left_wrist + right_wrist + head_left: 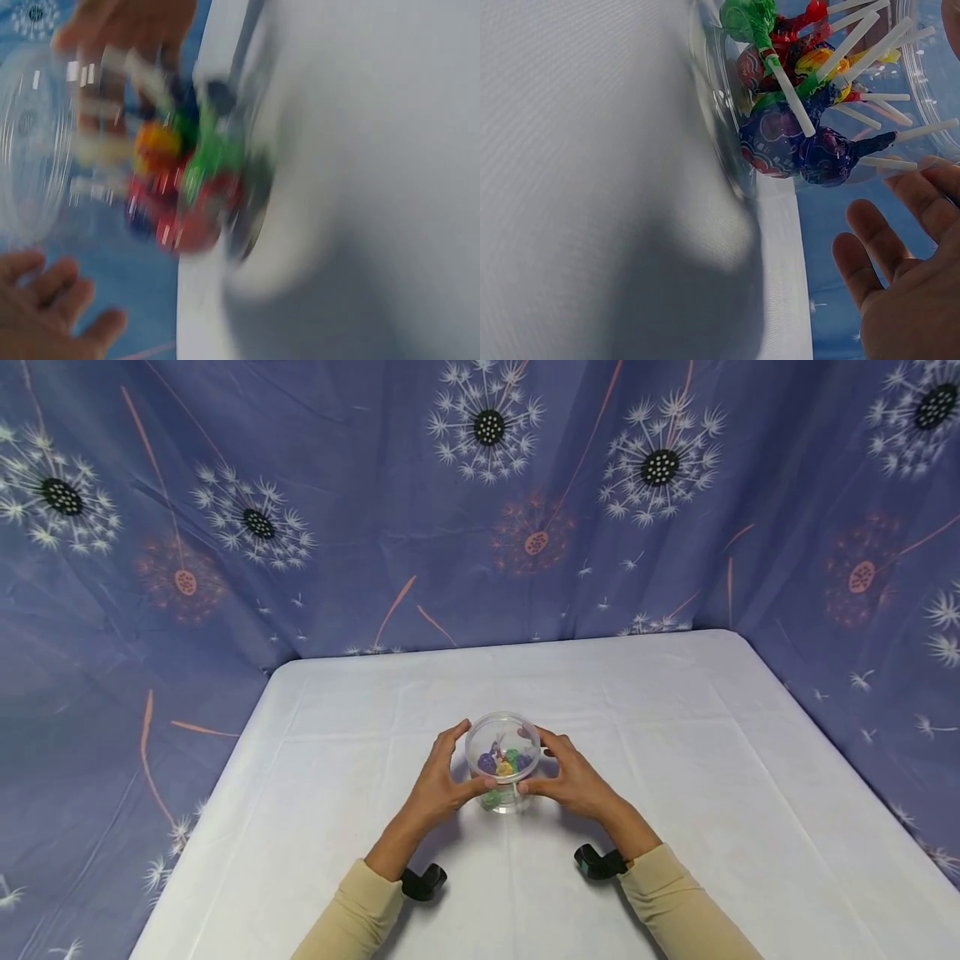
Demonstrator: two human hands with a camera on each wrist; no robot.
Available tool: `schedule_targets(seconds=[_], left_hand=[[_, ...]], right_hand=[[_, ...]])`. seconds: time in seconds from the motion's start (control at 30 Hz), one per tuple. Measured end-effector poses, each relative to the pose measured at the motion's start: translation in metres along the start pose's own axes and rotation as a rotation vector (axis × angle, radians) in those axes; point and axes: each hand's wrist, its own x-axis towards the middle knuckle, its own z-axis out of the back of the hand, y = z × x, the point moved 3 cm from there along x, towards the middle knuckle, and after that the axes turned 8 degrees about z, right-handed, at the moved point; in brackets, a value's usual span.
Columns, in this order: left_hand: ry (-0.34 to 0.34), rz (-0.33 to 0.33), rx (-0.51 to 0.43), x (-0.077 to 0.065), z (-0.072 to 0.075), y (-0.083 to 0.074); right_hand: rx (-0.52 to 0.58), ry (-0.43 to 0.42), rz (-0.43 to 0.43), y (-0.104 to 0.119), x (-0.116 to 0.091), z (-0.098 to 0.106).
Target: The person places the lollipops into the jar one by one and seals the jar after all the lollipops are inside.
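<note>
A clear round plastic jar (516,802) stands upright between my two hands near the middle of the table. Wrapped lollipops (780,135) in purple, green, red and yellow lie inside, their white sticks pointing upward. My left hand (442,781) grips the jar's left side by the rim, thumb at the near side. On the opposite side, my right hand (573,777) holds the rim the same way. In the right wrist view its lower fingers stay apart from the wall. The left wrist view is blurred. Whether the base touches the table, I cannot tell.
A white cloth covers the table (360,710). Behind and at both sides hangs a blue curtain (360,527) with dandelion prints. Black wrist cameras (423,882) sit on both wrists, below beige sleeves (348,914).
</note>
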Motion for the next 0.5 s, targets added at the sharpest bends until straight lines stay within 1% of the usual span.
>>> schedule_targets(seconds=[0.1,0.23,0.37,0.5], left_hand=[[-0.104,0.012,0.001,-0.008,-0.011,-0.003],[-0.188,-0.005,-0.017,-0.013,-0.021,-0.007],[-0.229,-0.018,-0.045,-0.015,-0.025,-0.007],[-0.237,-0.061,-0.029,-0.014,-0.024,-0.007]], right_hand=[[-0.003,-0.006,0.004,0.001,-0.001,0.001],[-0.001,-0.01,0.011,0.0,-0.001,0.001],[0.005,-0.007,0.024,0.0,-0.002,0.001],[0.008,-0.01,0.028,0.001,-0.001,0.001]])
